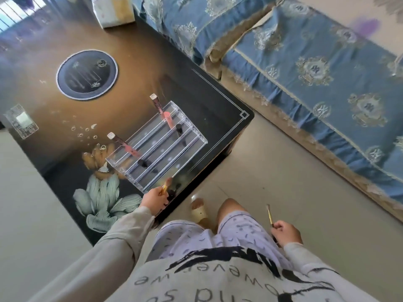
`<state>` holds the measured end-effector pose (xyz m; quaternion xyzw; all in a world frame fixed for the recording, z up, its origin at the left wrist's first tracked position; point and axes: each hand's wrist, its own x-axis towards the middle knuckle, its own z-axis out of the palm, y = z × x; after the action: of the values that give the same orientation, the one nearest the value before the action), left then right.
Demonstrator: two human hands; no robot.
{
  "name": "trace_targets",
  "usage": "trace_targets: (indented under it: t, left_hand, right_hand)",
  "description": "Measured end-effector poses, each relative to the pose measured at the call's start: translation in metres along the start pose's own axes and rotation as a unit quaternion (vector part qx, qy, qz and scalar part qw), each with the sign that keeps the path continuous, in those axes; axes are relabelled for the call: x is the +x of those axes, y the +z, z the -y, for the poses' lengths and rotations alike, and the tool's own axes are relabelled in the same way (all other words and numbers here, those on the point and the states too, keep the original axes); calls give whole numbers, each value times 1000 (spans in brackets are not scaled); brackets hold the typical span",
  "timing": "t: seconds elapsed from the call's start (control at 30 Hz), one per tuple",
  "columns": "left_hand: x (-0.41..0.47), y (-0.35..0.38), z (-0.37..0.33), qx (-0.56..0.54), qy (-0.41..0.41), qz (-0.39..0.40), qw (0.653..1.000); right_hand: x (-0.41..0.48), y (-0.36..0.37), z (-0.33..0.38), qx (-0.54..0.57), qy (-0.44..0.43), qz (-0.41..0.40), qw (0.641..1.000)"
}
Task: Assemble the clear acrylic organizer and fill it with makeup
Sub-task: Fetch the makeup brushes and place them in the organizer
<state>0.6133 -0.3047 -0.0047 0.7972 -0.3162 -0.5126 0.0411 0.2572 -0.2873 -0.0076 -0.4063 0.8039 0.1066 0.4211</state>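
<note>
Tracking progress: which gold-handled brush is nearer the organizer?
The left hand's gold-handled brush, beside the clear acrylic organizer; the right hand's is over the floor.

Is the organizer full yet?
Partly filled: the organizer holds two pink tubes and some dark items in back rows; front rows look bare.

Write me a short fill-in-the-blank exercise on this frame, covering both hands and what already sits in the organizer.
1. The left hand holds a gold-handled ____ beside the clear organizer.
2. The right hand grips a second brush over the ____, beyond the edge of the table.
3. ____ pink tubes stand tilted in the organizer.

Missing words: brush; floor; two.
</note>
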Motion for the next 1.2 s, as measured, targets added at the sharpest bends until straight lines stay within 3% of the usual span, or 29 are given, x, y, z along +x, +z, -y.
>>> trace_targets:
  t: [0.2, 0.4, 0.7, 0.77, 0.9, 1.03, 1.2]
  left_hand:
    - [-8, 5, 18, -96, -86, -33, 991]
    - [-37, 43, 37, -224, -199, -74, 951]
    - [-57, 92, 26, -354, -279, -119, 885]
    - [-56, 96, 20, -361, -282, -119, 881]
    - [-51, 94, 10, -373, -276, -123, 877]
    - [-45, 87, 5, -399, -263, -140, 867]
    - [-41, 85, 6, -418, -259, -157, 857]
  right_hand:
    - [40, -32, 64, -78, -78, 42, 993]
    - [87, -68, 133, -176, -152, 70, 970]
    - [113, -78, 215, -368, -252, 92, 890]
    - [109, -73, 231, -410, -294, 101, 857]
    - [88, -50, 268, -468, -434, 141, 757]
    - [60, -14, 310, -470, -560, 66, 679]
    - [28, 33, 344, -575, -636, 23, 514]
